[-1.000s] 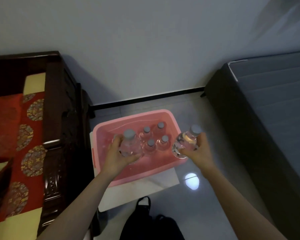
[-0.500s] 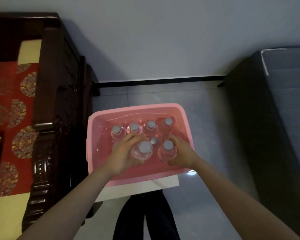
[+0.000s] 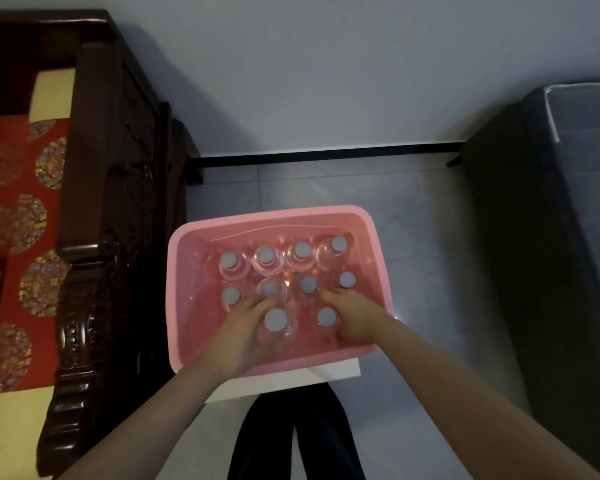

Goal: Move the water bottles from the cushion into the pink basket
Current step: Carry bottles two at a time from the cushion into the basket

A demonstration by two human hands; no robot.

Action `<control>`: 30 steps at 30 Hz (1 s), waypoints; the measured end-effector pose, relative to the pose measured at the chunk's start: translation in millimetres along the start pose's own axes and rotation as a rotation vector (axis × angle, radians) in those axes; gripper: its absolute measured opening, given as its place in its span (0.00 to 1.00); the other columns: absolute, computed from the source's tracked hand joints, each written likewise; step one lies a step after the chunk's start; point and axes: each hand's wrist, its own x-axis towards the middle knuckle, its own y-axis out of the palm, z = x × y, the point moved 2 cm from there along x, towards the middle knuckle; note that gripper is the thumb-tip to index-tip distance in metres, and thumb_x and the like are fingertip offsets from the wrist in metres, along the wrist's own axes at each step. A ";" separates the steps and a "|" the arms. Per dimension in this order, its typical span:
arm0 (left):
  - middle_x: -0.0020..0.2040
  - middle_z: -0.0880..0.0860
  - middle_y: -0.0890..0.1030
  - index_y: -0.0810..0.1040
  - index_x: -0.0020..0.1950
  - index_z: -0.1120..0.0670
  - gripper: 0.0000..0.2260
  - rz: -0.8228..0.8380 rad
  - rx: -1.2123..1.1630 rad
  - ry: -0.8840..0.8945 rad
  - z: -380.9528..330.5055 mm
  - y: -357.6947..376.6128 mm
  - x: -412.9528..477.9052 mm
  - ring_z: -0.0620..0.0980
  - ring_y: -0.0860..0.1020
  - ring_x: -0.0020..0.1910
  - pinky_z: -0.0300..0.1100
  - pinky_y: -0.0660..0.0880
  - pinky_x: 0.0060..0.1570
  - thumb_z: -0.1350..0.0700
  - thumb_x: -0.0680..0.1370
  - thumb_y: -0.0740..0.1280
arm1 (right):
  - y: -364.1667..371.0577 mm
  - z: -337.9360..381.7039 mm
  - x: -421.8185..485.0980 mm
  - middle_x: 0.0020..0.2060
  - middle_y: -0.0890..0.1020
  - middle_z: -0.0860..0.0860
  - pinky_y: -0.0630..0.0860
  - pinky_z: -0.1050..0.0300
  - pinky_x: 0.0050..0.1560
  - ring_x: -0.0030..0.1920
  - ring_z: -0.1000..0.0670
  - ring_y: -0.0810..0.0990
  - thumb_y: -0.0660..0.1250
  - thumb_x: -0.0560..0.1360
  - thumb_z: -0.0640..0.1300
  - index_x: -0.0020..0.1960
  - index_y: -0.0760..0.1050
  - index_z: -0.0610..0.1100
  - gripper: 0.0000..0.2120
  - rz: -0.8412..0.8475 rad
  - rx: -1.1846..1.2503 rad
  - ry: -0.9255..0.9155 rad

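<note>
The pink basket [image 3: 378, 237] stands on the floor on a white sheet, in front of me. Several clear water bottles with grey caps stand upright inside it, in rows. My left hand [image 3: 243, 327] grips a bottle [image 3: 276, 320] at the near left of the basket, fingers curled round its body. My right hand [image 3: 354, 317] holds another bottle [image 3: 326, 317] at the near right. Both bottles are down inside the basket among the others.
A dark carved wooden sofa arm [image 3: 90, 237] runs along the left, with a red patterned cushion [image 3: 11, 216] beyond it. A dark grey bed [image 3: 568, 220] stands at the right. My legs [image 3: 291, 438] are below the basket. The wall is close behind.
Both hands came down from above the basket's rim with a bottle each and lowered them into the near row. The view tilted further down over the basket.
</note>
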 end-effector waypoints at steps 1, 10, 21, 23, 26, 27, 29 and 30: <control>0.59 0.45 0.73 0.76 0.61 0.47 0.28 0.008 0.005 0.012 2.2 3.5 2.8 0.47 0.73 0.59 0.43 0.72 0.58 0.51 0.62 0.77 | 2.3 -0.4 2.2 0.61 0.76 0.45 0.75 0.52 0.57 0.58 0.42 0.77 0.70 0.63 0.34 0.68 0.67 0.49 0.35 0.008 -0.001 -0.002; 0.59 0.52 0.75 0.80 0.58 0.53 0.21 0.170 0.111 0.048 15.4 27.0 21.4 0.50 0.73 0.58 0.34 0.65 0.59 0.54 0.66 0.68 | 12.8 -3.8 9.1 0.61 0.78 0.47 0.78 0.49 0.51 0.58 0.42 0.78 0.67 0.67 0.36 0.66 0.71 0.51 0.29 -0.021 -0.153 -0.035; 0.52 0.52 0.80 0.79 0.53 0.54 0.16 0.208 0.144 -0.062 25.3 38.6 27.9 0.52 0.78 0.52 0.49 0.75 0.51 0.57 0.66 0.64 | 6.7 4.2 -2.1 0.59 0.78 0.52 0.76 0.52 0.48 0.56 0.47 0.77 0.66 0.69 0.41 0.66 0.73 0.54 0.26 -0.084 -0.154 -0.077; 0.49 0.51 0.82 0.79 0.52 0.53 0.17 0.204 0.116 -0.091 27.0 41.5 27.0 0.52 0.79 0.49 0.49 0.76 0.48 0.56 0.64 0.63 | 4.0 7.8 -8.8 0.53 0.81 0.52 0.75 0.52 0.44 0.51 0.48 0.78 0.67 0.67 0.41 0.60 0.76 0.55 0.22 -0.108 -0.092 -0.104; 0.48 0.50 0.82 0.79 0.51 0.54 0.16 0.214 0.084 -0.101 26.6 47.7 26.0 0.50 0.79 0.49 0.48 0.76 0.48 0.58 0.65 0.63 | -0.5 9.6 -20.0 0.44 0.83 0.49 0.68 0.56 0.38 0.43 0.46 0.78 0.65 0.68 0.38 0.48 0.80 0.48 0.12 -0.127 -0.107 -0.100; 0.48 0.50 0.82 0.79 0.51 0.54 0.16 0.210 0.071 -0.095 26.0 50.5 26.8 0.50 0.79 0.49 0.48 0.75 0.49 0.59 0.65 0.64 | -2.0 9.8 -24.0 0.42 0.83 0.48 0.65 0.57 0.37 0.41 0.46 0.76 0.64 0.68 0.36 0.47 0.80 0.46 0.11 -0.137 -0.123 -0.080; 0.50 0.50 0.81 0.79 0.51 0.55 0.15 0.197 0.051 -0.072 20.4 54.1 30.3 0.48 0.78 0.51 0.46 0.74 0.51 0.62 0.65 0.64 | -2.3 8.5 -29.7 0.41 0.82 0.47 0.62 0.58 0.38 0.39 0.47 0.75 0.61 0.67 0.34 0.45 0.79 0.45 0.12 -0.171 -0.136 -0.043; 0.51 0.49 0.81 0.79 0.52 0.54 0.16 0.193 0.043 -0.053 16.9 55.6 33.5 0.47 0.78 0.52 0.45 0.74 0.52 0.63 0.66 0.65 | -2.6 8.7 -31.7 0.41 0.82 0.47 0.62 0.58 0.38 0.40 0.46 0.76 0.61 0.67 0.33 0.45 0.79 0.45 0.13 -0.192 -0.133 -0.029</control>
